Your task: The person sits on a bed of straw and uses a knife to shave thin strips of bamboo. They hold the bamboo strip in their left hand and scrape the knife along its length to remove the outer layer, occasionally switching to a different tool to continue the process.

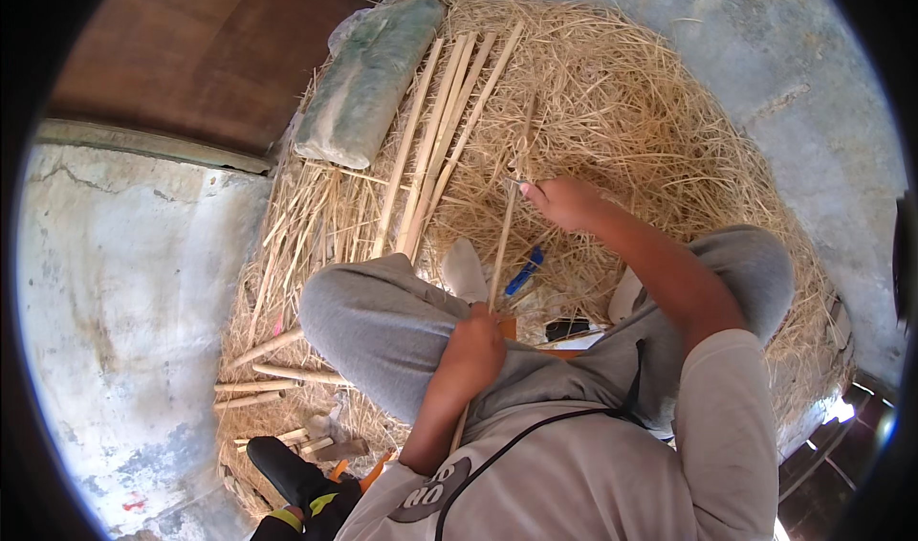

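A long thin bamboo strip (503, 240) runs from my lap away over the straw. My left hand (475, 347) is closed around its near part, above my lap. Farther up the strip, my right hand (566, 203) is closed, with the thumb near the strip. A small shiny metal blade (514, 178) pokes out by the right fingertips; its handle, if any, is hidden in the hand. A blue cutter-like tool (524, 270) lies on the straw between my legs.
Dry straw or shavings (612, 91) cover the ground. Several split bamboo slats (445, 125) lie beside a greenish wrapped bundle (368, 82). Short bamboo pieces (273, 385) lie at the left, near a dark shoe (287, 469). Worn walls (134, 283) stand on both sides.
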The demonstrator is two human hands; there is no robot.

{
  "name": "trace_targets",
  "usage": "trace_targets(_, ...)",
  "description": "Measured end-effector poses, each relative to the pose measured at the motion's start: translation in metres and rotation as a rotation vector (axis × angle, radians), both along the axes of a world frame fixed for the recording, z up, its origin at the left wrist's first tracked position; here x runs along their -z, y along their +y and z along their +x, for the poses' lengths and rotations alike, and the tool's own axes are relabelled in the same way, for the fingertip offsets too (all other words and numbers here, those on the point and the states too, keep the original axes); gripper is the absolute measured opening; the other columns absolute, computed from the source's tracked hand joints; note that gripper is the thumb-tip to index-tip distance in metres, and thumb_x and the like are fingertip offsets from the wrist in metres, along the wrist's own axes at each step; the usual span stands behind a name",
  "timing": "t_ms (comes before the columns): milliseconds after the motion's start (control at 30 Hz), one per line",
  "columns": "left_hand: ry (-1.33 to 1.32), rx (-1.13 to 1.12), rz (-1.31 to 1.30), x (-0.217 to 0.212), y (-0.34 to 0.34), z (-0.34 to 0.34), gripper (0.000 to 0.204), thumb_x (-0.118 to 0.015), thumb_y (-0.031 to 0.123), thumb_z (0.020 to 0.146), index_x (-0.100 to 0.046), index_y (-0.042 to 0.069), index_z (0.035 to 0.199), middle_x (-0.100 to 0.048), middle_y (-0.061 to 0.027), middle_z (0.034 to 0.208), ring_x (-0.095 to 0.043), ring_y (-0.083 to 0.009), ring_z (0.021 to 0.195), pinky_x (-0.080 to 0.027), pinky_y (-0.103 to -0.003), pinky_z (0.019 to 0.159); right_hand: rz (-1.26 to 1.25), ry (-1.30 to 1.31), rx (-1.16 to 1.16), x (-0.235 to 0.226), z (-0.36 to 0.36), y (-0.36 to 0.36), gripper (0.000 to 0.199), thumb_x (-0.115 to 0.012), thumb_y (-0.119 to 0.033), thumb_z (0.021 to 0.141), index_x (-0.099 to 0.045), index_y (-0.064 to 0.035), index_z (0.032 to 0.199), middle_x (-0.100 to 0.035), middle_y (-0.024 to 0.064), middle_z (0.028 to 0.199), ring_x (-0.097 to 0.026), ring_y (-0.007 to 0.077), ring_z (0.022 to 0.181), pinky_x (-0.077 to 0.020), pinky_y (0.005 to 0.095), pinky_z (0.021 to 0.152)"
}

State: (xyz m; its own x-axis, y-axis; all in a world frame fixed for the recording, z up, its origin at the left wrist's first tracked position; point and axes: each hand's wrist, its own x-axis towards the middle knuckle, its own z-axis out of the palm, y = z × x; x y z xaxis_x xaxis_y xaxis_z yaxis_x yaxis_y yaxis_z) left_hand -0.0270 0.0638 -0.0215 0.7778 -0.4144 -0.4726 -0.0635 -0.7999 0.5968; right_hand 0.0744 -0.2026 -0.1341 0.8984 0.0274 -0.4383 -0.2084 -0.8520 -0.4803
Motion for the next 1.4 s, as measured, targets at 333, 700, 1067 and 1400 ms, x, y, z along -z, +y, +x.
trace_targets(333, 0.211, -0.205, -0.263, -0.03, 0.023, 0.044, 0.061, -0.061, 0.018, 0.103, -0.036, 0.007, 0.157, -0.053, -0.001, 0.073, -0.052, -0.0084, 0.06, -0.045, -0.026, 0.052, 0.213, -0.389, 0.127, 0.022, -0.038, -0.001, 0.051, -0.043, -0.049, 0.107, -0.06, -0.0007, 0.111, -0.068, 0.0237, 0.083, -0.068, 0.0427, 0.08, -0.0525, 0.0517, 0.074)
trace_targets(700, 0.247, -0.454, -0.591, -0.077, 0.01, 0.139, 0.063, -0.058, 0.021, 0.106, -0.031, 0.025, 0.163, -0.05, 0.0018, 0.08, -0.042, -0.0038, 0.056, -0.033, -0.019, 0.044, 0.191, -0.061, 0.028, 0.034, -0.052, -0.007, 0.057, -0.049, -0.054, 0.103, -0.064, 0.0004, 0.105, -0.067, 0.0182, 0.074, -0.069, 0.0356, 0.072, -0.0537, 0.0459, 0.072)
trace_targets(1067, 0.738, -0.544, -0.753, -0.079, 0.031, 0.087, 0.077, -0.052, 0.006, 0.095, -0.019, 0.006, 0.164, -0.052, -0.0024, 0.088, -0.039, -0.0051, 0.055, -0.029, -0.018, 0.042, 0.417, -0.214, 0.109, -0.101, -0.038, 0.038, 0.058, -0.034, -0.053, 0.109, -0.057, 0.0, 0.1, -0.06, 0.0177, 0.068, -0.064, 0.0366, 0.067, -0.0523, 0.0486, 0.068)
trace_targets(1400, 1.069, -0.639, -0.892, -0.028, 0.032, 0.026, 0.029, -0.054, 0.012, 0.1, -0.053, 0.005, 0.128, -0.047, 0.0003, 0.086, -0.035, -0.0041, 0.054, -0.025, -0.02, 0.041, 0.271, -0.161, -0.103, -0.093, -0.103, 0.073, 0.05, -0.038, -0.045, 0.11, -0.06, 0.0004, 0.108, -0.065, 0.0234, 0.069, -0.066, 0.0453, 0.068, -0.0532, 0.0533, 0.062)
